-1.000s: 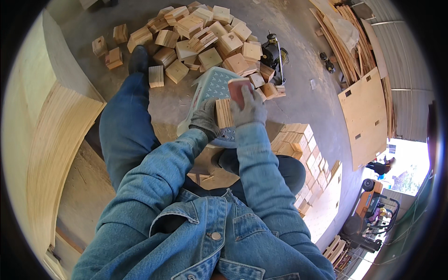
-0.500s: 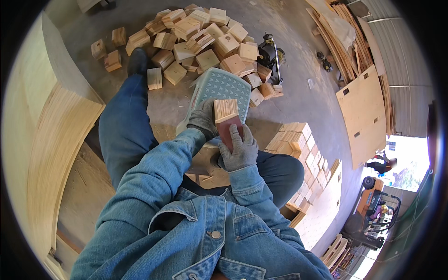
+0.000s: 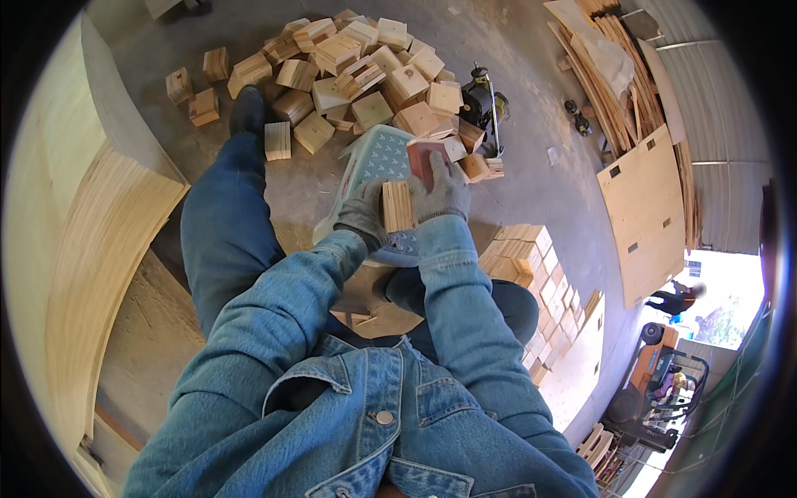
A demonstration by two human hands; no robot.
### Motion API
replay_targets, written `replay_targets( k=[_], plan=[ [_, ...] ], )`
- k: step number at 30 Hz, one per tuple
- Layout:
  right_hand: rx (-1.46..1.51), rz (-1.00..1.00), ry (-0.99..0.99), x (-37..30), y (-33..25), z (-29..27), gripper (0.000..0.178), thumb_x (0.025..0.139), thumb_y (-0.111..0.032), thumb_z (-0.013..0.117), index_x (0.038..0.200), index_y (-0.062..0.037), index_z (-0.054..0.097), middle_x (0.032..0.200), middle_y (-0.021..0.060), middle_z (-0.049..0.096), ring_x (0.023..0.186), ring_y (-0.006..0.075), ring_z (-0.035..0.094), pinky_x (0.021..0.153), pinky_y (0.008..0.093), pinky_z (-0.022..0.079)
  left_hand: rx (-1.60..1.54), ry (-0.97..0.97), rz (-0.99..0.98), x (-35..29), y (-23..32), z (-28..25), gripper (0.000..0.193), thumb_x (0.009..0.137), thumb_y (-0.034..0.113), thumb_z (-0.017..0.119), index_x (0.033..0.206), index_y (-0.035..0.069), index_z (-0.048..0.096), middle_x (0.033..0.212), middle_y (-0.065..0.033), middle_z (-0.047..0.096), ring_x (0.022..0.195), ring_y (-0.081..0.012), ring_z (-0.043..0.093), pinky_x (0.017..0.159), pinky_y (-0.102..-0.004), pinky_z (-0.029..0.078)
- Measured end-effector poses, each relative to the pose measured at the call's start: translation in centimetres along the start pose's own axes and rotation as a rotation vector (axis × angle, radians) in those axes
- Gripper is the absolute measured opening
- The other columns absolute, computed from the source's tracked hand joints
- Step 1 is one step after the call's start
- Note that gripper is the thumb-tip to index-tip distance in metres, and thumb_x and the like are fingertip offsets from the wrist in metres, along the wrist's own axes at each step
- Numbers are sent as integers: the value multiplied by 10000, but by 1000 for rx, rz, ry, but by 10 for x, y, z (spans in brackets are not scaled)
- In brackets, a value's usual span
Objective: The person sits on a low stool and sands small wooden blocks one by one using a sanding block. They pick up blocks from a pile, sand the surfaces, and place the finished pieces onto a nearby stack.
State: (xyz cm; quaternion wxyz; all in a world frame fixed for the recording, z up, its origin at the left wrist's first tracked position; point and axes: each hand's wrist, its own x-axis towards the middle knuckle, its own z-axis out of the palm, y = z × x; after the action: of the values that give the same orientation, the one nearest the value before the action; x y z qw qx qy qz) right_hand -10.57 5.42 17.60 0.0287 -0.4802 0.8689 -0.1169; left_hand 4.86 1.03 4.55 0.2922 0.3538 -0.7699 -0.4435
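A layered plywood block (image 3: 398, 207) is gripped on its left side by my grey-gloved left hand (image 3: 362, 211), over the near part of a pale teal plastic stool (image 3: 375, 159). My right hand (image 3: 445, 196), in a matching glove, is closed around a flat reddish-brown sanding block (image 3: 422, 158). This sanding block sits beyond and to the right of the plywood block, above the stool's right edge. Part of its surface is covered by my fingers.
Many loose wooden blocks (image 3: 371, 109) lie heaped beyond the stool. Stacked blocks (image 3: 531, 266) stand at right, near leaning boards (image 3: 643, 216). A tall curved plywood stack (image 3: 100, 241) rises at left. A black-and-yellow tool (image 3: 481, 104) lies beside the heap. A forklift (image 3: 652, 382) and a person (image 3: 677, 299) are far right.
My right hand has moved the sanding block away from the plywood block, forward and to the right. My left hand has stayed nearly in place, and more of the plywood block's layered side shows.
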Motion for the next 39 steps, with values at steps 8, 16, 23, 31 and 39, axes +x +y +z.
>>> replay_targets(
  k=[8, 16, 23, 31, 39],
  plan=[
    [-27, -131, -5, -131, -14, -28, 719, 839, -370, 811, 1495, -187, 581, 1509, 245, 496, 1267, 488, 559, 1038, 598, 473, -9, -7, 49, 1, 4, -4, 915, 680, 389, 928, 1426, 112, 477, 1345, -188, 556, 1296, -391, 549, 1127, -458, 461],
    [-48, -133, 51, -93, -14, -22, 667, 850, -368, 796, 1459, -174, 607, 1494, 228, 518, 1267, 479, 571, 1040, 592, 481, 13, -51, -34, -3, 26, -20, 925, 681, 389, 913, 1450, 128, 473, 1388, -211, 553, 1314, -418, 551, 1140, -479, 456],
    [85, 111, 12, 2, 0, 3, 698, 837, -380, 832, 1451, -125, 619, 1447, 227, 593, 1322, 422, 583, 1100, 524, 485, 30, -33, -34, -1, 14, -9, 941, 663, 293, 918, 1468, 143, 454, 1388, -191, 549, 1316, -406, 547, 1148, -464, 454],
    [-35, -17, 29, -109, 4, -22, 748, 847, -400, 815, 1515, -177, 563, 1523, 270, 497, 1276, 515, 565, 1054, 594, 486, 53, -16, 28, 1, 19, -14, 1018, 612, 365, 972, 1449, 109, 453, 1379, -175, 548, 1291, -373, 555, 1128, -448, 468],
    [-62, -108, 63, -124, -5, -20, 719, 867, -405, 788, 1510, -182, 557, 1502, 282, 496, 1276, 511, 556, 1034, 608, 476, 14, -32, 6, -1, 12, -12, 1006, 626, 379, 971, 1455, 118, 463, 1358, -176, 572, 1287, -388, 566, 1123, -464, 473]
  ],
)
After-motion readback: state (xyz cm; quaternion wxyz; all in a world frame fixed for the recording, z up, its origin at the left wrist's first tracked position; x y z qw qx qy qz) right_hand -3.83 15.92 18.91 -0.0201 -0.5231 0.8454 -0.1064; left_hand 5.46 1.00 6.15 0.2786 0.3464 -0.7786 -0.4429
